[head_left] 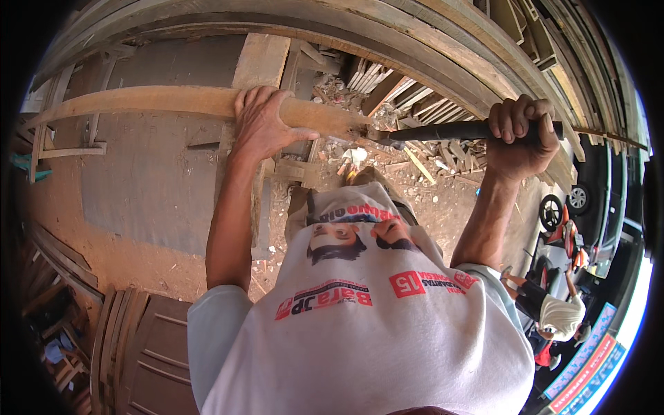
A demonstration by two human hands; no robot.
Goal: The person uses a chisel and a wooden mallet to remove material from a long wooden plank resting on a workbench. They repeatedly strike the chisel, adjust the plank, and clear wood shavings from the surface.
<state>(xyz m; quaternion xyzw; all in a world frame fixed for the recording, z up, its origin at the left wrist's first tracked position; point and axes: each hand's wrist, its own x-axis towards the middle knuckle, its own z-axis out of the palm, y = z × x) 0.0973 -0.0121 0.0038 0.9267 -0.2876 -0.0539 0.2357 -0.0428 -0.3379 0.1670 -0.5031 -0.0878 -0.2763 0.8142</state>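
A long, narrow wooden board [173, 101] stretches across in front of me from the far left to the middle. My left hand [264, 121] grips it near its right part, fingers over the far edge and thumb stretched along the near side. My right hand [523, 135] is wrapped round the thick end of a long black tapering tool [443, 131]. Its thin tip points left and meets the board's splintered right end. The exact kind of tool cannot be made out from this angle.
Below the board stands a wooden support [263, 62]. Long planks [415, 41] are stacked beyond it. Wood scraps [453, 155] litter the ground. Panelled door [159, 353] leans at lower left. At right are a parked motorcycle [564, 235], a dark vehicle [595, 180] and another person [561, 315].
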